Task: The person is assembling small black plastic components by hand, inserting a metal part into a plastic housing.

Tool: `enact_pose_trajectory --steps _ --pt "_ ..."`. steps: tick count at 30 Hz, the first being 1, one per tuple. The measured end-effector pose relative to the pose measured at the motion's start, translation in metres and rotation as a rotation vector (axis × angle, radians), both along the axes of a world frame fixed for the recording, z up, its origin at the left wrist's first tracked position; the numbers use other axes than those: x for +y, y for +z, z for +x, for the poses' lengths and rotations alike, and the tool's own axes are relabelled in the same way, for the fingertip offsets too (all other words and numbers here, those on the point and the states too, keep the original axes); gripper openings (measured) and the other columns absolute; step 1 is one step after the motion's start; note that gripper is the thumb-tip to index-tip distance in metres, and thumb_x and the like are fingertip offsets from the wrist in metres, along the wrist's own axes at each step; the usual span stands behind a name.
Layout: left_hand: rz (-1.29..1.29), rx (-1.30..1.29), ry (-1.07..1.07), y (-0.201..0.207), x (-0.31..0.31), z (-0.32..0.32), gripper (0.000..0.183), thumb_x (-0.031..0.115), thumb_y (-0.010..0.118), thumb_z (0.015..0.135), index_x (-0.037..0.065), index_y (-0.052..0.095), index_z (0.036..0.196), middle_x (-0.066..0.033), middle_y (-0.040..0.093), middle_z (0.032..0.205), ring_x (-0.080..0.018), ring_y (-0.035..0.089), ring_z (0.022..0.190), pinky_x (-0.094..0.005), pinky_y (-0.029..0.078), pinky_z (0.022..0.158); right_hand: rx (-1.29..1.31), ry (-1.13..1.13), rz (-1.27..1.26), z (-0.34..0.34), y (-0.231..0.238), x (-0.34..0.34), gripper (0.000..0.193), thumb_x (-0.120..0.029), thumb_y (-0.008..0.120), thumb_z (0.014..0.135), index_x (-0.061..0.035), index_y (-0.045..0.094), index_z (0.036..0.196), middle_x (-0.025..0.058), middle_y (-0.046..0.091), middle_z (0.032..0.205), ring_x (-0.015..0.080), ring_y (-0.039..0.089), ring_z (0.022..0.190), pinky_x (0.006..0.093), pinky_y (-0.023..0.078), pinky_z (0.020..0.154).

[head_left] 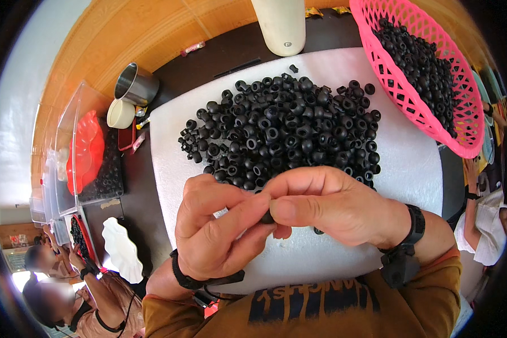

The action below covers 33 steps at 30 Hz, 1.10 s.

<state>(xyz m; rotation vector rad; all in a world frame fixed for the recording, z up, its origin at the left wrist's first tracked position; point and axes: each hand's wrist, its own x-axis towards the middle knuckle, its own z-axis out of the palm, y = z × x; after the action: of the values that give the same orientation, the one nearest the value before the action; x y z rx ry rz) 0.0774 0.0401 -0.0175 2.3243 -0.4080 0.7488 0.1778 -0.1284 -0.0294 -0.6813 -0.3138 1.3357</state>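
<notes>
Just in front of the pile, both my hands meet over one small dark rounded part [268, 217], mostly covered by fingertips. My left hand [217, 228] pinches it from the left, fingers curled. From the other side, my right hand [343, 208] presses on it with thumb and bent forefinger. Beyond them spreads a heap of black hollow bead-like pieces [293, 127], many showing a round opening. Smaller black pieces [190, 143] gather at its left edge. All of this lies on a white foam sheet [408, 183].
At the far right, a pink lattice basket [390, 81] holds more black pieces. A white cylinder [280, 28] stands behind the foam. Leftward are a metal cup [136, 84], a clear box [67, 127], a red scalloped tray [86, 152] and a white scalloped dish [121, 250]. Other people [104, 301] sit at left.
</notes>
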Motion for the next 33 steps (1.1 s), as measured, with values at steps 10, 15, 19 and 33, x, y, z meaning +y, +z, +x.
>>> enact_pose_trajectory --steps 10,15,19,33 --pt "0.084 0.522 -0.094 0.006 -0.003 0.005 0.017 0.003 0.069 0.072 0.006 0.063 0.087 -0.0052 0.057 0.073 -0.023 0.055 0.061 -0.0326 0.041 0.055 -0.18 -0.341 0.031 0.033 0.01 -0.009 0.034 -0.029 0.06 0.088 0.0026 0.056 0.099 0.0089 0.059 0.084 0.0125 0.055 0.069 0.0268 0.047 0.066" --pt "0.219 0.509 0.049 0.008 0.006 0.008 0.011 0.006 0.067 0.074 0.006 0.062 0.083 -0.0049 0.054 0.07 -0.0241 0.053 0.06 -0.0336 0.04 0.053 -0.219 -0.374 0.008 0.034 0.012 -0.01 0.035 -0.031 0.059 0.088 0.0023 0.055 0.098 0.0093 0.057 0.082 0.0133 0.055 0.067 0.0273 0.047 0.064" --pt "0.377 0.499 0.11 0.008 0.015 0.009 0.014 0.007 0.067 0.073 0.006 0.061 0.085 -0.0056 0.054 0.071 -0.025 0.053 0.061 -0.0338 0.04 0.055 -0.228 -0.373 0.011 0.035 0.01 -0.011 0.035 -0.032 0.059 0.087 0.0016 0.055 0.096 0.0089 0.057 0.081 0.0134 0.054 0.066 0.0272 0.047 0.063" --pt "0.382 0.349 -0.007 -0.025 -0.009 0.02 0.02 0.008 0.064 0.069 0.007 0.06 0.088 -0.0034 0.052 0.081 -0.0204 0.053 0.07 -0.0336 0.04 0.066 -0.237 -0.326 -0.022 0.034 0.005 -0.008 0.032 -0.029 0.062 0.086 0.001 0.058 0.097 0.009 0.059 0.083 0.013 0.055 0.068 0.0251 0.047 0.065"
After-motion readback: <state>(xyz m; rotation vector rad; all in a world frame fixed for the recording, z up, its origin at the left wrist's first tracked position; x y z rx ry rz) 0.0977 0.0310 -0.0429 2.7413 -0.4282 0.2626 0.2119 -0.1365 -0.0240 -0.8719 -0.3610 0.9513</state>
